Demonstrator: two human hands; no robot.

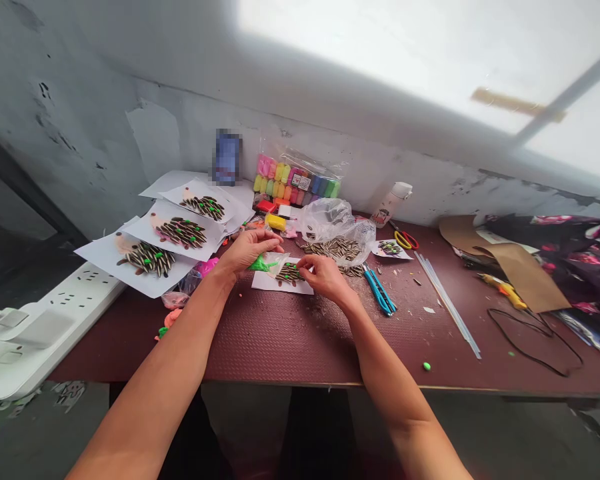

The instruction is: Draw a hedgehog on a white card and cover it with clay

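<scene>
My left hand (253,250) is closed on a small clear bag of green modelling clay (264,264), held above the table. Under it lies a white card (267,281) covered with striped sunflower seeds and small green clay dots, in a hedgehog-like shape. My right hand (325,275) has its thumb and fingers pinched together at the card's right side, by the seeds. Whatever sits between those fingertips is too small to make out. Just behind, loose sunflower seeds (337,249) spill from a clear plastic bag (330,219).
Finished-looking seed hedgehog cards (180,233) overlap at the left, near a white power strip (45,327). Coloured clay packs (295,183) lean on the wall beside a bottle (393,203). Rightward lie a blue cutter (379,292), scissors (404,239), glue sticks (447,303) and a glue gun (510,293).
</scene>
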